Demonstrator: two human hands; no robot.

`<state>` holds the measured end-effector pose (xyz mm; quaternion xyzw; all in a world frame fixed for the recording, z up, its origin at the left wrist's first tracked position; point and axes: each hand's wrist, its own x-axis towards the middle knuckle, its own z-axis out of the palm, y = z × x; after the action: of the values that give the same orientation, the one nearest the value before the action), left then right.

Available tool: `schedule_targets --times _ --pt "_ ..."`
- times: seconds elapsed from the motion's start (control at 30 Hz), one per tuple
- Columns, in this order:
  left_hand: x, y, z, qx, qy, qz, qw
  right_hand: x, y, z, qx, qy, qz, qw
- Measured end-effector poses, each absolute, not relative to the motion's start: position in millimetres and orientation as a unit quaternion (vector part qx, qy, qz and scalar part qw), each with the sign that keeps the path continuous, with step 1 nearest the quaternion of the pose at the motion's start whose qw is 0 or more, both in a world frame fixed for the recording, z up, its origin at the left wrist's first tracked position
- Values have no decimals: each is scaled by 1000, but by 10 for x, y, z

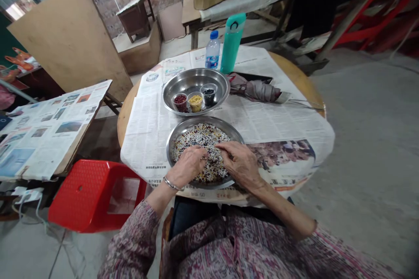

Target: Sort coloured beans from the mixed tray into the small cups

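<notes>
A round steel tray point(238, 131) near the table's front edge holds a spread mix of grains and beans point(204, 133), white, black, yellow and dark red. My left hand point(188, 165), with a bracelet at the wrist, is over its left part, fingers curled together in a pinch. Over the right part, my right hand point(242, 165) has its fingers bent and thumb and forefinger close together. Anything between either hand's fingertips is too small to make out. Behind stands a steel basin point(176, 83) with clear cups of red beans point(180, 101), yellow beans point(195, 102) and black beans point(208, 95).
Newspaper point(278, 122) covers the round table. Toward its back are a water bottle point(212, 50), a teal flask point(231, 43) and a folded umbrella point(255, 89). A red stool point(81, 196) stands to the left, beside a newspaper-covered table point(49, 139).
</notes>
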<state>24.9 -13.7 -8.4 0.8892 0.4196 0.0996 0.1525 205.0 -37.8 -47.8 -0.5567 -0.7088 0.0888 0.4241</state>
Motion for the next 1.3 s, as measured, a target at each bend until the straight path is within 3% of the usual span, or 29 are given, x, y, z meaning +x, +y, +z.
schedule_targets --times 0.27,0.43,0.73,0.87,1.0,1.17,1.3 --pt "-19 -430 184 908 394 -16 144 2054 -376 -510 -555 -715 71 420" --pt "86 -387 149 892 412 -83 167 2046 -363 -537 -536 -701 58 466" --pt "330 -57 34 861 500 70 62 2059 -358 -541 -511 -658 80 547" --pt "205 62 36 813 577 69 12 2055 -375 -534 -512 -635 63 575" --pt "158 75 -25 802 590 50 80 2049 -393 -541 -515 -624 41 586" --pt "305 -28 -84 833 498 125 207 2034 -402 -530 -523 -610 50 594" --pt "457 26 25 844 487 143 172 2036 -416 -521 -534 -591 75 600"
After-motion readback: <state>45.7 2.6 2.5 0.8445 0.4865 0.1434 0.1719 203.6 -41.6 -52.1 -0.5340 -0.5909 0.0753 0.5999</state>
